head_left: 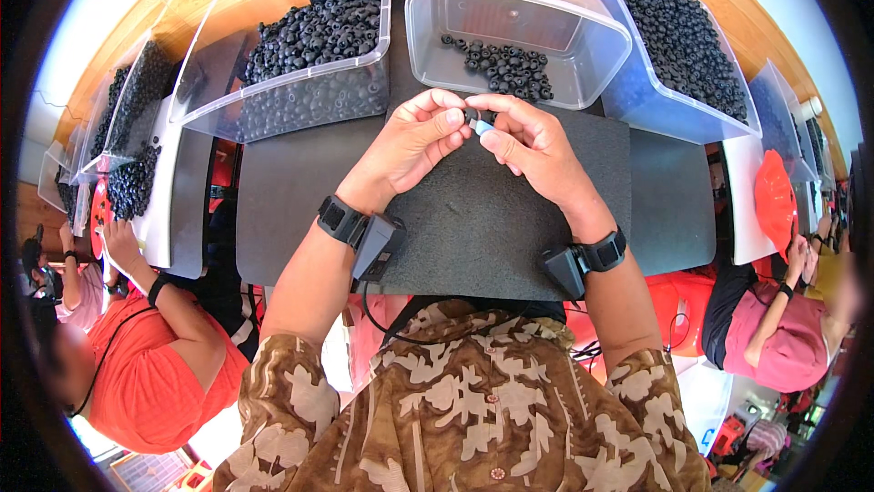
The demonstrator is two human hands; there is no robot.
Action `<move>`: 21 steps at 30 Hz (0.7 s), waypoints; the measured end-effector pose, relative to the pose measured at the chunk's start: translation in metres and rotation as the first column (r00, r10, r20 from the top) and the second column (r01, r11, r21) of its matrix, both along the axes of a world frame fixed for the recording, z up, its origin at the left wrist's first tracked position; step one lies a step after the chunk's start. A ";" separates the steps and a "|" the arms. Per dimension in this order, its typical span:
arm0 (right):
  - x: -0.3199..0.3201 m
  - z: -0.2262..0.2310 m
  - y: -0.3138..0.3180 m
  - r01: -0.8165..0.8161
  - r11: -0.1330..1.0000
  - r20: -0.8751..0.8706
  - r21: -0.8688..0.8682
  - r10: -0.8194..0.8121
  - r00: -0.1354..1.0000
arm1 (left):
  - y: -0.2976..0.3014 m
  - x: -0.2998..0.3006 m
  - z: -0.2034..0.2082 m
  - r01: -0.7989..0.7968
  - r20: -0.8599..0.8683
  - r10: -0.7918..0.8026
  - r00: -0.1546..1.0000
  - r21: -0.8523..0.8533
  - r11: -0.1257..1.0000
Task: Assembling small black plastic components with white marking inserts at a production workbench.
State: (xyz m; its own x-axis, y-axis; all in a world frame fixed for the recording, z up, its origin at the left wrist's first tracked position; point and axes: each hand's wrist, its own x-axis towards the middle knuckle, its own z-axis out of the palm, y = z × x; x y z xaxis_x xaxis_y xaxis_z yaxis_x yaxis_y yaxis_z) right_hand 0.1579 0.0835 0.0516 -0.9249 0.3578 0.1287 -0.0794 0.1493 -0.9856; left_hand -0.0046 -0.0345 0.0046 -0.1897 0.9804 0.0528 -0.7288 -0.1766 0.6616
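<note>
My left hand point(421, 139) pinches a small black round part point(471, 115) between thumb and fingertips, over the dark table. In my right hand point(537, 148), thumb and forefinger grip a small tool with a light-blue handle point(482, 127). Its tip meets the black part; the tip itself is hidden. Just beyond both hands stands a clear plastic bin point(587, 73) with a small heap of black round parts point(510, 69) in it.
A clear bin point(282, 119) of black parts stands at the far left, and a fuller one point(669, 114) at the far right. The dark table point(437, 237) lies beneath my forearms. People sit on both sides, one in an orange shirt point(150, 374), another near a red basin point(774, 201).
</note>
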 end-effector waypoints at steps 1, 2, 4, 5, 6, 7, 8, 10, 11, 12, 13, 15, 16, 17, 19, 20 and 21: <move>0.001 0.001 0.001 -0.006 1.000 0.017 -0.013 0.007 1.000 | 0.000 0.000 0.000 0.001 -0.007 -0.001 1.000 -0.004 1.000; 0.001 0.001 0.002 -0.012 1.000 0.034 -0.026 0.013 0.999 | 0.000 0.000 0.000 0.003 -0.013 -0.003 1.000 -0.008 1.000; 0.001 0.000 0.002 -0.010 1.000 0.025 -0.023 0.011 1.000 | 0.000 0.000 0.001 0.001 -0.017 -0.002 1.000 -0.007 1.000; 0.001 -0.001 0.002 -0.009 1.000 0.015 -0.020 0.010 1.000 | 0.000 0.000 0.001 -0.001 -0.022 0.000 1.000 -0.007 1.000; 0.001 0.000 0.002 -0.009 1.000 0.015 -0.020 0.009 1.000 | 0.000 0.000 0.001 0.000 -0.022 0.000 1.000 -0.007 1.000; 0.001 0.000 0.001 -0.005 1.000 0.013 -0.015 0.005 1.000 | 0.000 0.000 0.001 0.002 -0.026 -0.003 1.000 -0.010 1.000; 0.001 0.001 0.001 -0.001 1.000 0.012 -0.009 0.001 1.000 | 0.000 0.000 0.001 0.005 -0.029 -0.006 1.000 -0.013 1.000; 0.002 0.000 0.002 -0.005 1.000 0.011 -0.003 0.005 1.000 | 0.000 0.001 0.001 0.004 -0.032 -0.004 0.999 0.000 1.000; 0.002 -0.002 0.003 -0.013 1.000 0.010 -0.001 0.013 1.000 | 0.000 0.001 0.001 -0.001 -0.036 0.002 0.999 0.008 1.000; 0.001 -0.003 0.004 -0.013 1.000 0.009 -0.004 0.013 1.000 | 0.000 0.002 0.001 -0.001 -0.037 0.002 0.999 0.005 1.000; 0.000 -0.005 0.005 -0.023 0.999 0.005 -0.030 0.023 1.000 | 0.000 0.002 0.001 -0.005 -0.053 0.005 0.999 0.014 1.000; 0.000 -0.006 0.005 -0.030 0.998 0.002 -0.054 0.030 1.000 | 0.000 0.002 0.000 -0.005 -0.069 0.007 0.998 0.025 1.000; -0.001 -0.007 0.004 -0.015 0.997 0.006 -0.080 0.016 1.000 | 0.000 0.002 0.001 -0.005 -0.103 0.008 0.995 0.027 1.000; -0.001 -0.007 0.004 0.001 0.994 0.011 -0.105 0.000 1.000 | 0.000 0.002 0.001 -0.004 -0.137 0.008 0.991 0.029 1.000; -0.001 -0.009 0.006 0.001 0.991 -0.011 -0.132 -0.002 1.000 | 0.001 0.005 0.001 0.007 -0.144 -0.003 0.990 0.030 1.000; -0.001 -0.009 0.006 -0.003 0.987 -0.034 -0.158 -0.003 0.999 | 0.001 0.006 0.002 0.016 -0.152 -0.011 0.988 0.032 0.999; -0.001 -0.009 0.006 -0.002 0.987 -0.033 -0.159 -0.004 0.999 | 0.002 0.006 0.003 0.017 -0.152 -0.012 0.988 0.031 0.999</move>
